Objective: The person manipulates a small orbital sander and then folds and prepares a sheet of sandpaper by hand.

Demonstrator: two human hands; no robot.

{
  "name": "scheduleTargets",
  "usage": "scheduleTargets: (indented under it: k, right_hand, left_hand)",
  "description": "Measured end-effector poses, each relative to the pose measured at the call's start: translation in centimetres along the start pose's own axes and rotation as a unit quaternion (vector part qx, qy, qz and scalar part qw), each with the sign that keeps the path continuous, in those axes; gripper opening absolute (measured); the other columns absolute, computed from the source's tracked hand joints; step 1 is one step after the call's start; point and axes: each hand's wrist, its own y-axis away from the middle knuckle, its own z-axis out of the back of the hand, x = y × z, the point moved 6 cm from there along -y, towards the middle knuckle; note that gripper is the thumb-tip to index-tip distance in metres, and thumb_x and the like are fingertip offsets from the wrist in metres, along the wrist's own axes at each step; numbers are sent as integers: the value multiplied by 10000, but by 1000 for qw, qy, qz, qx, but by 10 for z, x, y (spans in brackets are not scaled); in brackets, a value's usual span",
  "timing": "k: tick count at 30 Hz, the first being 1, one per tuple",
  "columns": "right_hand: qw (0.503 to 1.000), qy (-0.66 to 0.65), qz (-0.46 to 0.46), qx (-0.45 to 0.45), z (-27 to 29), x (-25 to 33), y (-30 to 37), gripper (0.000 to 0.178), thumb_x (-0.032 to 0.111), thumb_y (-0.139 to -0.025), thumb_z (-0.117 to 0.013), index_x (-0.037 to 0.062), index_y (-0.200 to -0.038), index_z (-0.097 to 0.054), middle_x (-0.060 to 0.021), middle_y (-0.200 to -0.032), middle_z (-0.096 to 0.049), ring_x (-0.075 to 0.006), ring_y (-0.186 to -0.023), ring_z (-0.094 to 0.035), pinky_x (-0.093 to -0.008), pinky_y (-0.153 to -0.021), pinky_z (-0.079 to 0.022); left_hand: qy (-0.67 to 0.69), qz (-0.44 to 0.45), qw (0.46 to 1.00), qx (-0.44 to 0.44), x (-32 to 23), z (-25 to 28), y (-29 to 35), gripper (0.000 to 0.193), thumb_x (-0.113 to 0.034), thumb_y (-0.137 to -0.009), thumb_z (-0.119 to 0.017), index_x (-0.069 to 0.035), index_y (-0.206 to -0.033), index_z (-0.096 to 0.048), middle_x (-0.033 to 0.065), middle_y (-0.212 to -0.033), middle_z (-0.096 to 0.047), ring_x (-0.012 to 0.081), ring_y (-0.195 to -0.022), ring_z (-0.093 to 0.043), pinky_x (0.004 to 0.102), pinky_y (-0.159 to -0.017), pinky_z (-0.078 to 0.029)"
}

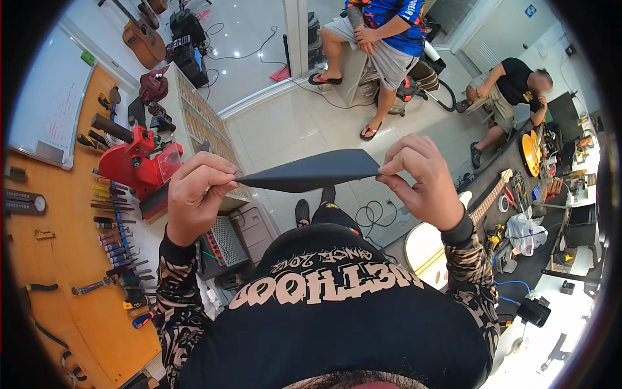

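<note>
dark sheet (314, 172) held up off floor (285, 133); left hand (197, 194) pinching one end, right hand (420, 183) pinching other.

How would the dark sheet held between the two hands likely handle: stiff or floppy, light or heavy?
The dark sheet is probably flexible, since its lower edge bows between the left hand and right hand. It looks thin and likely light: fingertip pinches at its ends hold it up.
</note>
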Motion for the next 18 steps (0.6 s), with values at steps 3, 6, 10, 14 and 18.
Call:
scheduleTargets:
  k: [3, 6, 10, 14, 18]
  right_hand:
    - [999, 20, 33, 14, 0, 3, -2, 232, 49, -845, -890, 104, -953, -692, -40, -967, -705, -283, -986, -688, -432, -984, -486]
    - [999, 10, 39, 12, -4, 7, -3, 236, 45, -845, -885, 101, -940, -677, -38, -964, -704, -282, -975, -683, -428, -983, -484]
    - [998, -50, -33, 20, -21, -4, 5, 224, 22, -855, -861, 81, -951, -667, -56, -964, -703, -315, -973, -676, -435, -961, -497]
    - [992, -85, -97, 12, -25, -16, 18, 223, 8, -860, -844, 66, -967, -656, -74, -962, -702, -332, -974, -674, -441, -956, -503]
    - [995, -68, -77, 17, -25, -16, 18, 233, 13, -858, -845, 66, -998, -666, -82, -971, -701, -318, -980, -679, -439, -968, -501]
  left_hand:
    - [14, 3, 999, 30, 1, 2, 0, 168, 79, -886, -843, 6, -967, -715, 144, -1005, -761, 282, -927, -772, 364, -801, -608]
    - [41, 28, 998, 45, 9, 0, 3, 167, 79, -920, -820, 7, -973, -678, 139, -1026, -746, 276, -979, -760, 380, -887, -606]
    - [90, 81, 992, 45, 23, -10, 15, 168, 0, -963, -824, 0, -1063, -688, 138, -1106, -743, 262, -1015, -743, 359, -931, -578]
    - [131, 131, 979, 80, 21, -26, 17, 282, -72, -969, -848, 8, -1204, -714, 144, -1135, -756, 258, -1052, -732, 353, -948, -559]
    - [31, 69, 992, 98, 11, -36, 15, 256, -50, -911, -884, 2, -1129, -761, 156, -1041, -783, 302, -948, -753, 370, -846, -585]
